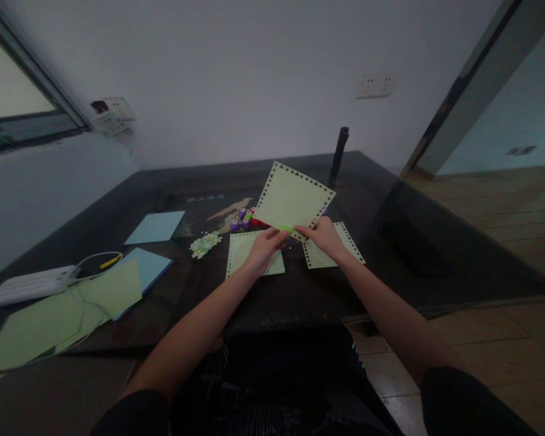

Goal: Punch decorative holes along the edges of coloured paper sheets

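left hand (pixel 264 247) fingers pinch green punch (pixel 286 229) | right hand (pixel 324 236) fingers pinch punched sheet (pixel 292 197) | 2 more sheets on table (pixel 300 290)

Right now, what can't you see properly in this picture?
- Green punch: mostly hidden by the left hand and the held paper; too small to tell its shape.
- Purple punches: partly behind the held paper, too small to count.
- Paper scraps: too small and dim to tell shapes.
- Right hand: its fingertips are hidden by the held paper.
- Green sheets: cut off by the left edge.
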A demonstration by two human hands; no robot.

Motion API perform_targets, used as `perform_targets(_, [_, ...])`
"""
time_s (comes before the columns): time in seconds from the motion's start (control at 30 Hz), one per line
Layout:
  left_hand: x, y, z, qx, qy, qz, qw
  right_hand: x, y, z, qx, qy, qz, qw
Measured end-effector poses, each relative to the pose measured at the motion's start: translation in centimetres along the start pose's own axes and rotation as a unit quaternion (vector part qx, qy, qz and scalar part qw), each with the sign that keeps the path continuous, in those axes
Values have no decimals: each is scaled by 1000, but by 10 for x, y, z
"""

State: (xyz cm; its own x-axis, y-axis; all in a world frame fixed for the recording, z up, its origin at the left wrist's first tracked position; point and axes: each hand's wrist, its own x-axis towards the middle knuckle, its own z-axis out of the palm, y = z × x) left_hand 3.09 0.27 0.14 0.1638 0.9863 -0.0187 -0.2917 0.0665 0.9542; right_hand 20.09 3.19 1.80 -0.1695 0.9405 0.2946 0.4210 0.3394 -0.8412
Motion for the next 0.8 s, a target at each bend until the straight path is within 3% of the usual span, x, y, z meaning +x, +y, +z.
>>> perform_targets(0.8, [2, -4, 2, -45, 5, -5, 999, -1, -8, -2, -30, -5, -2, 1000])
